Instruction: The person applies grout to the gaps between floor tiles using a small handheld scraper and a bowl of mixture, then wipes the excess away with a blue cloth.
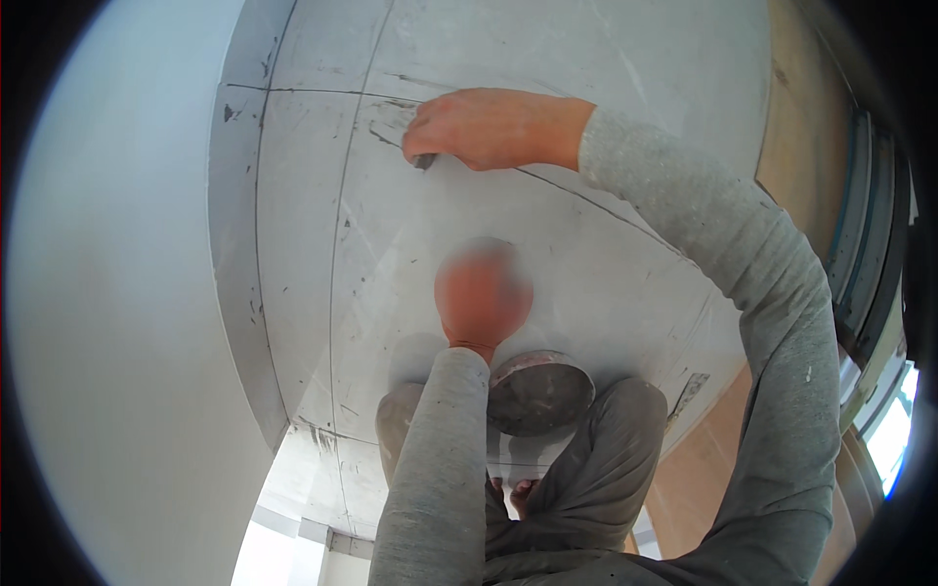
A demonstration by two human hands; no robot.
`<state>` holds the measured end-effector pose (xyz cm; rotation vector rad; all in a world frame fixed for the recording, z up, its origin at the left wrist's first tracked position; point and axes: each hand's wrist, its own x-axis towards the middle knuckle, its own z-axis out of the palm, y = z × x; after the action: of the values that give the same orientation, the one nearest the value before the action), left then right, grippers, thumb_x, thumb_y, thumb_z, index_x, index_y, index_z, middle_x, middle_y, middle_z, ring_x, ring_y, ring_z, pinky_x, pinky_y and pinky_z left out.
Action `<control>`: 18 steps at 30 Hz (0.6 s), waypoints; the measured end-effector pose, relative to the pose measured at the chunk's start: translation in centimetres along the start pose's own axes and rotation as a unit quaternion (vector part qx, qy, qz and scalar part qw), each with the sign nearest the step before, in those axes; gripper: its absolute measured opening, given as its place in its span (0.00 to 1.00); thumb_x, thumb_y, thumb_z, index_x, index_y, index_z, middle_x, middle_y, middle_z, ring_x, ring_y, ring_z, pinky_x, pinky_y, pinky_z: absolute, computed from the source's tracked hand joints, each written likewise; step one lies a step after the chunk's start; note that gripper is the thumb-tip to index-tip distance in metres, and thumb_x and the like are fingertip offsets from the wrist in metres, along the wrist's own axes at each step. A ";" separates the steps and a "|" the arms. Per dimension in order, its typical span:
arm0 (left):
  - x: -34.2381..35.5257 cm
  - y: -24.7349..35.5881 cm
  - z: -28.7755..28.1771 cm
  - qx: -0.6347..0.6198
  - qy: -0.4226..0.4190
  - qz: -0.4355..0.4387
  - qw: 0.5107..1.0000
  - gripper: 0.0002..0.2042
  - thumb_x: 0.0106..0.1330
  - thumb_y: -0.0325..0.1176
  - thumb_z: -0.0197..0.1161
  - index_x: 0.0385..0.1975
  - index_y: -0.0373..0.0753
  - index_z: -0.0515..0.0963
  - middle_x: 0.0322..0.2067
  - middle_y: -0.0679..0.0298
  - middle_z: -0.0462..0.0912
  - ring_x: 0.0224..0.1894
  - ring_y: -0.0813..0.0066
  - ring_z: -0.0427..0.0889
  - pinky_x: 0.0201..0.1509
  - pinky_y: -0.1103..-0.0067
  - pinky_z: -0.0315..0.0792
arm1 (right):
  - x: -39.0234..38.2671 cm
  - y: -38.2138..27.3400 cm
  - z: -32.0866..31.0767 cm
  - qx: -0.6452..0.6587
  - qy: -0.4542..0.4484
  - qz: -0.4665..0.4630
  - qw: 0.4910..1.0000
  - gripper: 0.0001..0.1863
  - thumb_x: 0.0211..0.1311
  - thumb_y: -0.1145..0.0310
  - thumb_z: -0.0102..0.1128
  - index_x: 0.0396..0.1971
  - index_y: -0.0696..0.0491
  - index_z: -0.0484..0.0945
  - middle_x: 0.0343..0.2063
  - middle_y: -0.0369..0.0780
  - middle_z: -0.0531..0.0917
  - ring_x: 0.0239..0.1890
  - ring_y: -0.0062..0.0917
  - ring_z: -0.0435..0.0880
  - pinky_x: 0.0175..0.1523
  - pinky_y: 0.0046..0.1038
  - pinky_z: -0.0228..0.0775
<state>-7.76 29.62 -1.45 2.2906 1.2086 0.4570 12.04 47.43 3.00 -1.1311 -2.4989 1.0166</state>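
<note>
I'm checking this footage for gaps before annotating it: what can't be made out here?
In the head view:
Left hand: blurred, so its fingers and anything it might hold are unclear.
Dark piece at the right hand: mostly covered by that hand, full shape hidden.
Feet: mostly hidden by the legs.
Pale surface at left: cut off by the dark fisheye rim.

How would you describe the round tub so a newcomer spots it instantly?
Find the pale tiled floor, then the person's trousered knees in the lower middle. The round tub shows between them, just right of the left sleeve. It is the only round vessel in view, dark grey inside with a paler rim.
</note>
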 end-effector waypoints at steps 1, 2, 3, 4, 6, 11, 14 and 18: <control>0.1 0.0 0.0 -0.001 0.001 -0.003 1.000 0.22 0.55 0.37 0.63 0.52 0.42 0.79 0.39 0.55 0.78 0.43 0.53 0.78 0.48 0.62 0.68 | -1.4 0.0 0.2 0.007 0.007 -0.003 1.000 0.16 0.56 0.87 0.55 0.43 0.55 0.79 0.44 0.42 0.84 0.52 0.40 0.82 0.55 0.39 0.76; 0.2 0.1 0.0 -0.002 0.002 -0.005 1.000 0.23 0.55 0.36 0.63 0.53 0.42 0.79 0.39 0.55 0.78 0.43 0.52 0.78 0.48 0.61 0.68 | -2.9 -0.1 0.3 0.007 0.006 0.004 1.000 0.16 0.56 0.87 0.55 0.43 0.55 0.79 0.44 0.42 0.84 0.52 0.40 0.82 0.55 0.39 0.76; 0.2 0.1 0.1 -0.009 -0.001 -0.001 1.000 0.23 0.55 0.36 0.63 0.53 0.42 0.79 0.39 0.55 0.78 0.43 0.52 0.78 0.48 0.61 0.68 | -4.4 -0.1 0.4 0.008 0.005 0.012 1.000 0.17 0.56 0.86 0.55 0.44 0.55 0.80 0.44 0.42 0.84 0.53 0.40 0.82 0.56 0.39 0.76; 0.1 0.0 0.1 -0.001 -0.008 -0.008 1.000 0.23 0.55 0.36 0.63 0.53 0.41 0.79 0.40 0.55 0.79 0.44 0.52 0.78 0.48 0.61 0.68 | -5.9 -0.2 0.6 0.011 0.005 0.018 1.000 0.17 0.55 0.86 0.55 0.44 0.55 0.80 0.45 0.43 0.84 0.53 0.40 0.81 0.56 0.39 0.76; 0.2 0.0 0.2 -0.005 -0.015 -0.006 1.000 0.23 0.55 0.36 0.63 0.53 0.41 0.79 0.40 0.55 0.79 0.44 0.51 0.78 0.49 0.61 0.68 | -9.4 -0.4 0.6 0.006 0.008 0.022 1.000 0.18 0.54 0.86 0.56 0.44 0.55 0.79 0.45 0.42 0.84 0.53 0.40 0.81 0.57 0.39 0.76; -0.1 -0.6 0.1 0.024 0.005 0.009 1.000 0.23 0.54 0.35 0.63 0.53 0.40 0.78 0.42 0.58 0.80 0.45 0.53 0.77 0.49 0.62 0.67 | -18.8 -1.7 1.1 0.022 -0.012 0.042 0.999 0.22 0.48 0.87 0.59 0.45 0.54 0.79 0.44 0.42 0.83 0.54 0.40 0.80 0.59 0.38 0.75; -0.4 -0.2 0.8 0.009 -0.004 0.001 1.000 0.23 0.54 0.34 0.62 0.53 0.40 0.78 0.41 0.58 0.80 0.45 0.55 0.77 0.49 0.63 0.67 | -25.8 -3.3 1.5 0.009 -0.019 0.107 0.994 0.22 0.46 0.86 0.59 0.44 0.54 0.79 0.44 0.41 0.82 0.55 0.40 0.79 0.59 0.38 0.75; -0.3 0.1 0.8 0.016 -0.003 0.004 1.000 0.23 0.54 0.34 0.62 0.53 0.40 0.78 0.41 0.58 0.79 0.44 0.56 0.77 0.49 0.64 0.67 | -34.5 -5.2 1.8 -0.007 -0.060 0.177 0.982 0.26 0.43 0.87 0.60 0.46 0.53 0.78 0.47 0.41 0.83 0.58 0.41 0.79 0.63 0.40 0.74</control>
<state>-7.52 29.13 -2.05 2.3228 1.2132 0.4367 31.75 18.98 7.95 -1.6039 -2.4501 1.1865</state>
